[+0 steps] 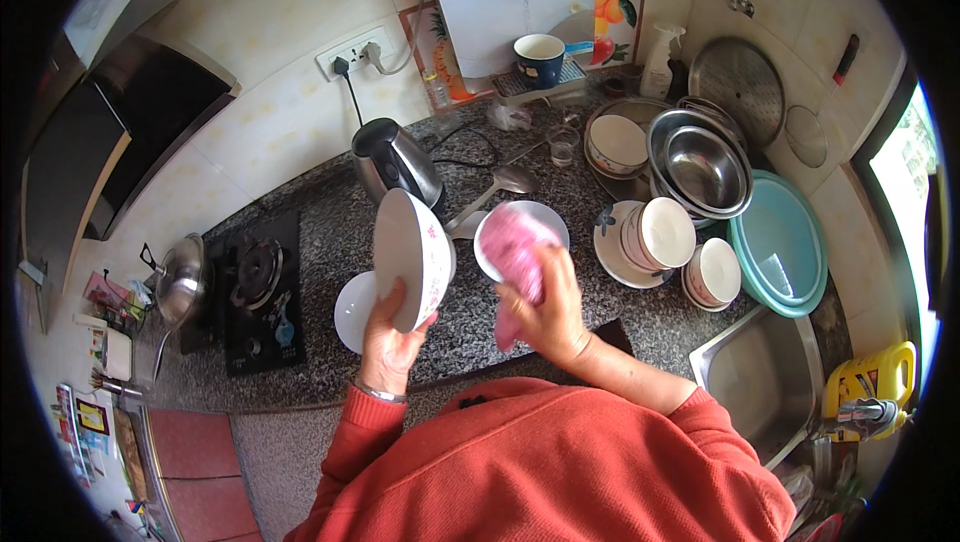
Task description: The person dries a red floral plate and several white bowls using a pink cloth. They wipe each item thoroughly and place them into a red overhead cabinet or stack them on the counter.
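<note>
My left hand (391, 339) grips a white bowl with pink flowers (420, 264) by its rim, tilted on its side above the counter. In my right hand (553, 309) is a bunched pink cloth (521, 242), blurred at its upper part and apart from the tilted bowl. Behind the cloth, and partly hidden by it, sits a white bowl (551, 221). Another white dish (354, 313) lies left of my left hand, half covered by hand and bowl. A metal ladle (514, 179) rests just beyond the cloth.
A steel electric kettle (401, 159) stands behind the held bowl. Stacked bowls (667, 233), steel basins (705, 170) and a turquoise basin (780, 242) crowd the right, near the sink (757, 384). Left are a gas hob (262, 302) and a lidded wok (182, 279).
</note>
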Demonstrator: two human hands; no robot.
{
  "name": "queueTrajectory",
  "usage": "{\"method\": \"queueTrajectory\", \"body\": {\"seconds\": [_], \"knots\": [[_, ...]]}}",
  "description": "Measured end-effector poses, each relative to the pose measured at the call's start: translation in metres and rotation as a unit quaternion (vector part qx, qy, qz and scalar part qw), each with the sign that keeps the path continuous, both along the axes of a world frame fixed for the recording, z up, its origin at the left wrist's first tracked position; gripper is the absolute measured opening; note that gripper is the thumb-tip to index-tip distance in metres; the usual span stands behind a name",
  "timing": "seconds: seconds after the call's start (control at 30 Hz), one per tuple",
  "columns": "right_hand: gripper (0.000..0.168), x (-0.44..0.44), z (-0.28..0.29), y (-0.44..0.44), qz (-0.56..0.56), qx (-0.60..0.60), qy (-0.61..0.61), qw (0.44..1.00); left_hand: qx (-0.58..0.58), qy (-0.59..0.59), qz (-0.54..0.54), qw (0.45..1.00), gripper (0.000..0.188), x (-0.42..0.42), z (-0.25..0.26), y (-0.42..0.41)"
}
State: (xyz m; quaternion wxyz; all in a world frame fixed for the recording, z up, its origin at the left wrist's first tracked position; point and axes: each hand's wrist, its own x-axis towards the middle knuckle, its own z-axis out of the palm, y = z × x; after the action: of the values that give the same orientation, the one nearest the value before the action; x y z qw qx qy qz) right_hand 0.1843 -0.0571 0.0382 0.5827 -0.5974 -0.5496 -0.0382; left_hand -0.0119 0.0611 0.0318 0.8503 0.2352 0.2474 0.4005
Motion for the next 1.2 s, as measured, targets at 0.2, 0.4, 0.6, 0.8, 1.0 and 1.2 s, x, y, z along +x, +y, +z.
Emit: {"method": "queueTrajectory", "body": {"seconds": [0.2,0.4,0.6,0.8,1.0,1.2], "knots": [[0.039,-0.029,-0.003,0.004,0.301,0.025,-0.027,0.953,0.070,-0.066,-0.137,0.986,0.031,0.022,-0.025,-0.018],[0.046,-0.040,-0.017,0.015,0.072,0.198,-0.192,0.958,0.175,0.031,-0.154,0.972,0.038,0.036,0.010,-0.052],[0.044,-0.019,0.040,0.021,0.145,0.044,0.092,0.984,0.244,0.172,-0.137,0.945,0.047,0.020,-0.005,-0.047],[0.040,0.003,0.038,0.020,0.348,-0.118,0.517,0.773,0.147,0.202,-0.146,0.957,0.066,0.010,0.002,-0.046],[0.041,-0.005,0.016,0.005,0.429,-0.206,0.678,0.560,0.189,0.197,-0.175,0.946,0.073,0.013,0.008,-0.049],[0.037,-0.005,-0.003,-0.004,0.465,-0.192,0.551,0.666,0.243,0.205,-0.109,0.942,0.073,0.022,0.003,-0.061]]}}
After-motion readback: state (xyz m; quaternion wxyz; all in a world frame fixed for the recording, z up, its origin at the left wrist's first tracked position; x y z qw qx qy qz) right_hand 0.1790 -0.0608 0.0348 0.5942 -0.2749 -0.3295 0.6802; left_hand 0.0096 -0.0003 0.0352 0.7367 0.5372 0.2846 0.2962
